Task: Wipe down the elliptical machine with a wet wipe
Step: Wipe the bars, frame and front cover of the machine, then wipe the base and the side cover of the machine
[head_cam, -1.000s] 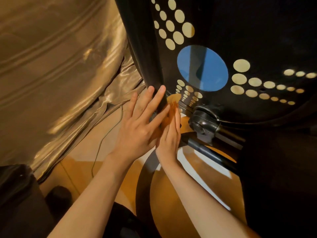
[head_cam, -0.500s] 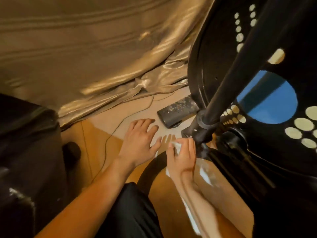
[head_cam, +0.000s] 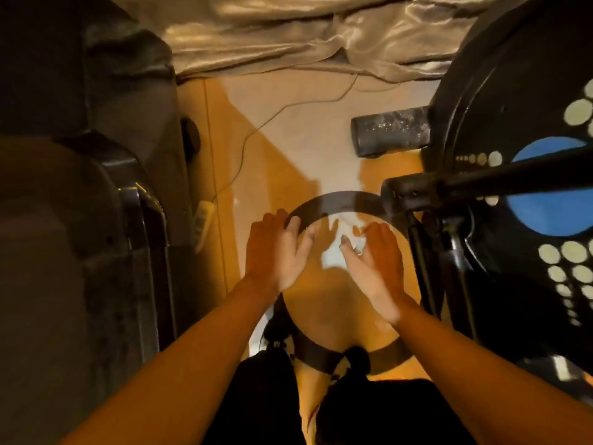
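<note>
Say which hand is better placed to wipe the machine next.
Right, probably. The right hand holds the wipe and is nearer the machine; the left hand holds nothing and is farther from it.

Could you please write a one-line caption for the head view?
The right hand holds a white wet wipe beside the open left hand, next to the black elliptical machine.

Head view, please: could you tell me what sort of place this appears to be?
Probably a room in a home rather than a gym: the elliptical machine stands close to a satin curtain pooling on the floor, with dark padded furniture opposite.
</note>
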`<action>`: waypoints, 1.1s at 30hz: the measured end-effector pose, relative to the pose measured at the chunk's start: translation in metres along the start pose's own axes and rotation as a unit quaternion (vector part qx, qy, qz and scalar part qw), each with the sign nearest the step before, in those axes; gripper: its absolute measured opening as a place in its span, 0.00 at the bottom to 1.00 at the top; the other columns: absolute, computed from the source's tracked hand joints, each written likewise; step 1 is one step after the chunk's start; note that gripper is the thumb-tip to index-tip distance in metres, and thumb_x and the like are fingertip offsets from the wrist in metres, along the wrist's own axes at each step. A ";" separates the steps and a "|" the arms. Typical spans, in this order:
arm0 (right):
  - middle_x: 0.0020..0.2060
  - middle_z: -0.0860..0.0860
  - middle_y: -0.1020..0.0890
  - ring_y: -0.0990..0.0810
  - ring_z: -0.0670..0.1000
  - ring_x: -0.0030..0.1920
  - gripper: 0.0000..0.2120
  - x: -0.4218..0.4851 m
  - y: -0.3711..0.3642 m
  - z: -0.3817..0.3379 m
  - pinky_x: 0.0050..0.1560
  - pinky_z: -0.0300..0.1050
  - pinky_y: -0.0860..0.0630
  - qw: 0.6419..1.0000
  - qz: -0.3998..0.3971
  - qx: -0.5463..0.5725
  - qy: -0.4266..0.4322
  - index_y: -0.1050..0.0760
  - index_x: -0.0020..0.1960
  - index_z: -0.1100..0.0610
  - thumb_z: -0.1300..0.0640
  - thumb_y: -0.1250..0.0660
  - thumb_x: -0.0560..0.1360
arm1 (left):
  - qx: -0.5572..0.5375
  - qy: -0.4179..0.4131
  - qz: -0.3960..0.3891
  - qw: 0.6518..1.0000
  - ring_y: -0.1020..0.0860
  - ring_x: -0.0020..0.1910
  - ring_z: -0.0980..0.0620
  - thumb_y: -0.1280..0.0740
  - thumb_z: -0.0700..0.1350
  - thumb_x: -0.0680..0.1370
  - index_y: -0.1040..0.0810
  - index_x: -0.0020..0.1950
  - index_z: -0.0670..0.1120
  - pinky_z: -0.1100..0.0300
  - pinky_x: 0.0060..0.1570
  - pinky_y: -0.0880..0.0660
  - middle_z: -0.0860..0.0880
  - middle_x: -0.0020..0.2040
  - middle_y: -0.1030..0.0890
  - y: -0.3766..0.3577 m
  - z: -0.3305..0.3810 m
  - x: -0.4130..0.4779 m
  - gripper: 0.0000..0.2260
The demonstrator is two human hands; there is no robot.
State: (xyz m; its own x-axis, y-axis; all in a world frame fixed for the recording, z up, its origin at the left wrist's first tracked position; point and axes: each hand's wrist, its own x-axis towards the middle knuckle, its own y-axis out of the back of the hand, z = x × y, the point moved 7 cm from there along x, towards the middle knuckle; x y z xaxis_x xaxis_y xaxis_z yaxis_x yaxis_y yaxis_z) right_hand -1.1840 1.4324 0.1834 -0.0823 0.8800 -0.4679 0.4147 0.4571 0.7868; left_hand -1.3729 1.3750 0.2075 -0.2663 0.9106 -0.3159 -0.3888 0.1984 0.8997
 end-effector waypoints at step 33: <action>0.62 0.57 0.20 0.21 0.61 0.63 0.28 -0.048 0.285 -0.153 0.60 0.55 0.23 0.963 -0.180 0.031 -0.199 0.24 0.66 0.58 0.37 0.37 0.79 | 0.054 -0.028 -0.269 0.961 0.23 0.59 0.42 0.45 0.57 0.87 0.24 0.65 0.44 0.49 0.56 0.28 0.42 0.60 0.21 0.314 0.087 0.052 0.21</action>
State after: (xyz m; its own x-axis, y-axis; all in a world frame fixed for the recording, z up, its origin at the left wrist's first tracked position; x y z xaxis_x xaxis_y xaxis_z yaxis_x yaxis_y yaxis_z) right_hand -1.2008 1.5404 0.4911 0.1181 0.5414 -0.8325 0.4780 0.7038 0.5255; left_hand -1.4322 1.5157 0.5000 -0.0034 0.6839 -0.7296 -0.3630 0.6790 0.6381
